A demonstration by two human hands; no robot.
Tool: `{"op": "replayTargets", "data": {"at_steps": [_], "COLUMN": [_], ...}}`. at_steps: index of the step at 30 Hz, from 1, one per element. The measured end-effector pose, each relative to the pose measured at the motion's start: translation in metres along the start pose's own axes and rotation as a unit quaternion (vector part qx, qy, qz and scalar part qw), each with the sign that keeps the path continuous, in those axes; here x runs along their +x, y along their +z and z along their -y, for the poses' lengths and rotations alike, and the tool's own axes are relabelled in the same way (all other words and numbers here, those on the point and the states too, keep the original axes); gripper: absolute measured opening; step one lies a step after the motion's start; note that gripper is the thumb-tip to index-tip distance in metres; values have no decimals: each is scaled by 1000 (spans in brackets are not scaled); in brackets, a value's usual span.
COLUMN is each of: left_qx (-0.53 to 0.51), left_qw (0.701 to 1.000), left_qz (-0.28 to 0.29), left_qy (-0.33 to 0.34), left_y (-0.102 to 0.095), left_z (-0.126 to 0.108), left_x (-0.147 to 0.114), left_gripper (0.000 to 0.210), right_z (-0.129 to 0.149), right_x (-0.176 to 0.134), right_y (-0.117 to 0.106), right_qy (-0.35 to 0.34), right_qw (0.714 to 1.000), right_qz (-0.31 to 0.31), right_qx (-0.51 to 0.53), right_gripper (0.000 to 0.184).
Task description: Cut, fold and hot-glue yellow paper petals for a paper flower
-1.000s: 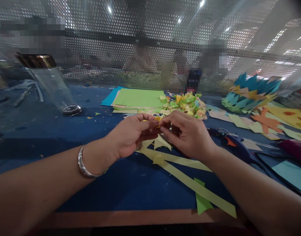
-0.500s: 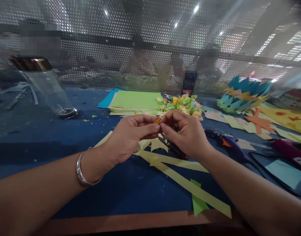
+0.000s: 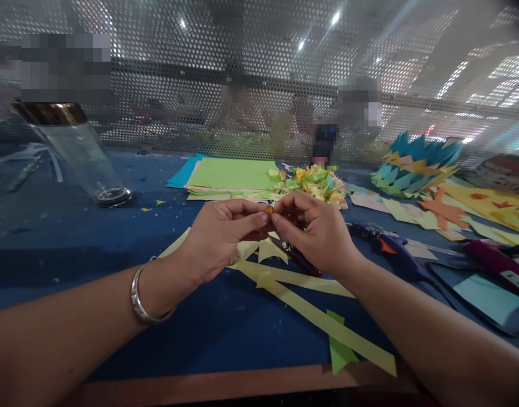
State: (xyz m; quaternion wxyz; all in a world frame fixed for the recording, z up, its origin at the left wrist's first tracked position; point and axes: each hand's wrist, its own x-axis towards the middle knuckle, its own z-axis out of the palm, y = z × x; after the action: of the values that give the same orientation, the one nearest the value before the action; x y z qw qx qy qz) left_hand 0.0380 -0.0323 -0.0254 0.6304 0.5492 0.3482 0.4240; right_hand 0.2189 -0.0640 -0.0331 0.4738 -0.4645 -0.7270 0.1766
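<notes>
My left hand (image 3: 232,232), with a silver bangle at its wrist, pinches a small orange-yellow piece of paper (image 3: 269,210) between thumb and fingers. Against the same piece press the thumb and fingertips of my right hand (image 3: 316,229), so both hands meet over the table. Most of the piece is hidden by the fingers. Below them lie pale yellow paper strips (image 3: 327,317), a cut yellow scrap (image 3: 273,250) and dark-handled scissors (image 3: 304,263), partly covered by my right hand. A green scrap (image 3: 341,347) lies under one strip.
Behind my hands are stacked coloured sheets (image 3: 234,172) and a heap of small folded paper pieces (image 3: 314,183). A glass bottle (image 3: 79,152) stands left. To the right are a blue glue gun (image 3: 397,254), a purple tool (image 3: 497,263) and a zigzag paper basket (image 3: 416,167).
Less of the orange-yellow paper shows between my fingertips now. My hands stay together in nearly the same place; the whole view has shifted slightly.
</notes>
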Motion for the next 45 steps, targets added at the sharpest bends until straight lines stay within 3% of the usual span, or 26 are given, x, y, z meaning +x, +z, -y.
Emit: {"op": "replayTargets", "data": {"at_steps": [12, 20, 26, 38, 45], "left_qx": [66, 85, 83, 219, 184], "left_qw": [997, 996, 995, 968, 975], "left_qz": [27, 25, 35, 84, 100], "left_qy": [21, 24, 29, 85, 69], "left_y": [-5, -4, -4, -10, -14], "left_z": [3, 2, 1, -1, 2], "left_x": [1, 1, 2, 5, 8], "left_gripper": [25, 23, 23, 23, 16], "right_z": [1, 4, 4, 3, 2], "right_x": [1, 2, 3, 4, 6], "right_y": [-1, -1, -2, -5, -7], "right_qy": [-27, -42, -17, 21, 58], "right_qw": [998, 997, 999, 999, 991], "right_qz": [-12, -7, 11, 38, 80], "right_qx": [-47, -63, -44, 27, 87], "right_gripper": [13, 6, 3, 2, 6]}}
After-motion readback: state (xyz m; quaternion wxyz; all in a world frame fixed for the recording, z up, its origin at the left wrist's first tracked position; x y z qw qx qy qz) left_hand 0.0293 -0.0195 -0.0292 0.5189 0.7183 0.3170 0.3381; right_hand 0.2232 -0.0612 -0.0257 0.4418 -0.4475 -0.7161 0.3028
